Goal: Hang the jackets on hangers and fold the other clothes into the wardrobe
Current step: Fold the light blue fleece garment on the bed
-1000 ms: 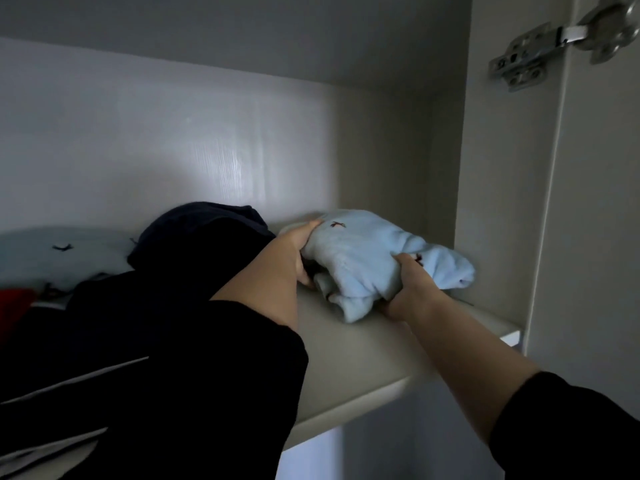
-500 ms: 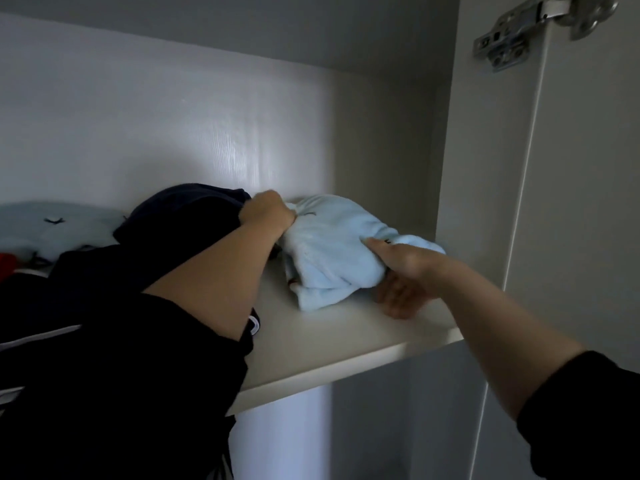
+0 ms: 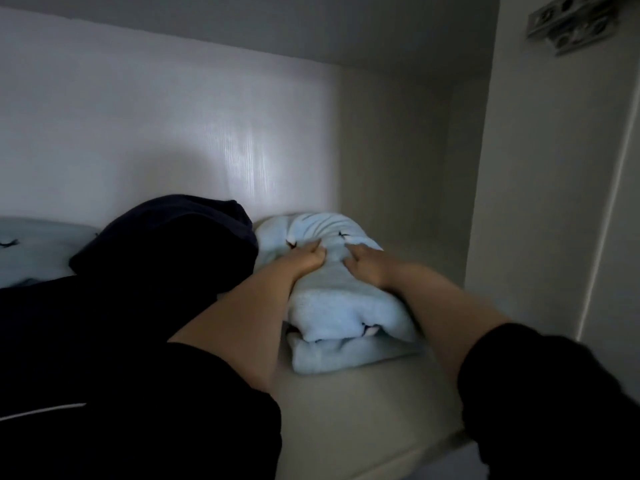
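Observation:
A folded light blue fleece garment (image 3: 339,306) with small dark marks lies on the wardrobe shelf (image 3: 363,410), towards the back right. Both my hands are on top of it. My left hand (image 3: 306,259) has its fingers curled into the fabric, which bunches up beside it. My right hand (image 3: 363,268) presses down on the garment with fairly straight fingers. Both arms wear black sleeves.
A dark navy garment (image 3: 166,237) is piled just left of the blue one, touching it. Another pale blue garment (image 3: 31,251) lies at the far left. The wardrobe's side wall (image 3: 519,202) stands to the right, with a metal door hinge (image 3: 571,22) above.
The blue garment has been pushed deeper onto the shelf. My right hand moved from its right end to its top, and my left hand came round to the top too. The view moved closer.

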